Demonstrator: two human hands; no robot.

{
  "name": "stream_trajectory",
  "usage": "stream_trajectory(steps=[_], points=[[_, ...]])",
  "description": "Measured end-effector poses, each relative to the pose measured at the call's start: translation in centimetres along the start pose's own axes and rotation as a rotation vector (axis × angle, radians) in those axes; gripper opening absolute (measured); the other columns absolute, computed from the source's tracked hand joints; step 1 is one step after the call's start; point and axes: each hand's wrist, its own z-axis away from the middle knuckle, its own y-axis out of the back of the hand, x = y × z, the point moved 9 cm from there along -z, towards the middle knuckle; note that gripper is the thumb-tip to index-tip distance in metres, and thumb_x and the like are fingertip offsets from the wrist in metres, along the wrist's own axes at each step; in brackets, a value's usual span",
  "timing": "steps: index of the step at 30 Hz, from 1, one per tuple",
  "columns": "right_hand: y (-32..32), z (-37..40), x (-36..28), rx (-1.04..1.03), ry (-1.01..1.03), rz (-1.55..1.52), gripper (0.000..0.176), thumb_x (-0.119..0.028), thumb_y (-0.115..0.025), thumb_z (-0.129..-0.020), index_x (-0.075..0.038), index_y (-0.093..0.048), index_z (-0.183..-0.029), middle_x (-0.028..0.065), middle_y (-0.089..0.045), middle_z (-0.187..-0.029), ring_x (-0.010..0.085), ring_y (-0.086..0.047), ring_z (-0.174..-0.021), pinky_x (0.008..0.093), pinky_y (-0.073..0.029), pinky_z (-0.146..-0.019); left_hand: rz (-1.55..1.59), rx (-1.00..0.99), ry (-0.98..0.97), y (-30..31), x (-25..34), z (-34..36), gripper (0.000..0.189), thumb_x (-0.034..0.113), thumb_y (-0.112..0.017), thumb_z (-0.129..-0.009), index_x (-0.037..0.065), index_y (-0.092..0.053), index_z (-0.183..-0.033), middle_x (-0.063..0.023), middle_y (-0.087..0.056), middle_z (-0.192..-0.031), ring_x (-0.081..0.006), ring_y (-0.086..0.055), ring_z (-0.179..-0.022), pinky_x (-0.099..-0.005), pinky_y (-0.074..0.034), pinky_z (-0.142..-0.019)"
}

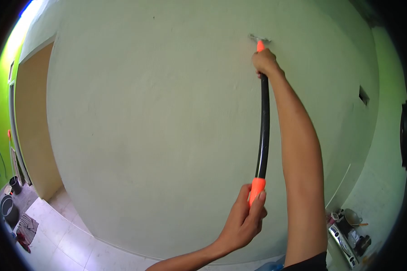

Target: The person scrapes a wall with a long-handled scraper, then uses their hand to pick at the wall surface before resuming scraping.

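Observation:
A long-handled scraper point(264, 126) is held up against the pale green wall point(158, 126), its black pole nearly upright. At the top, the wide greyish head point(260, 39) lies on or close to the wall; contact cannot be made out for certain. My right hand point(267, 62) is closed round the pole just below the head, its arm stretched upward. Lower down, my left hand point(245, 220) wraps round the orange end grip point(257, 189). The fingers of both hands partly hide the handle.
At the left is a doorway point(34, 117), with buckets point(8, 207) and a striped mat point(27, 228) on the floor. A stove point(343, 246) with a pan point(352, 217) stands at lower right. A dark round object point(406, 135) hangs at the right edge.

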Motion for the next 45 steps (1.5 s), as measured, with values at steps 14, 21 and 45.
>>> stream_trajectory(steps=[14, 21, 45], points=[[-3.3, 4.5, 2.9, -0.005, -0.017, -0.049, 0.037, -0.027, -0.05, -0.104, 0.01, -0.055, -0.107, 0.0176, -0.067, -0.073, 0.0276, -0.068, -0.051, 0.0414, -0.057, -0.044, -0.118, 0.15, 0.015, 4.4, -5.7, 2.3, 0.035, 0.04, -0.045, -0.112, 0.007, -0.047, -0.119, 0.0043, -0.038, -0.063, -0.0035, -0.03, -0.048, -0.023, -0.028, -0.043], [-12.5, 20.1, 11.7, -0.058, -0.122, -0.257, 0.042, -0.029, -0.049, -0.107, 0.012, -0.044, -0.115, 0.0234, -0.066, -0.078, 0.0321, -0.068, -0.051, 0.0406, -0.058, -0.041, -0.126, 0.356, 0.132, 15.7, -19.8, 12.7, 0.038, 0.04, -0.05, -0.111, 0.005, -0.056, -0.096, 0.0063, -0.041, -0.071, -0.0034, -0.035, -0.058, -0.0237, -0.031, -0.051], [-10.5, 19.1, 9.6, -0.194, -0.195, -0.108, 0.042, -0.028, -0.048, -0.107, 0.014, -0.053, -0.11, 0.0247, -0.068, -0.084, 0.0311, -0.07, -0.054, 0.0386, -0.058, -0.043, -0.082, 0.277, 0.168, 8.9, -14.9, 13.3, 0.042, 0.042, -0.049, -0.111, 0.006, -0.05, -0.09, 0.005, -0.041, -0.069, -0.005, -0.04, -0.059, -0.0249, -0.033, -0.051]])
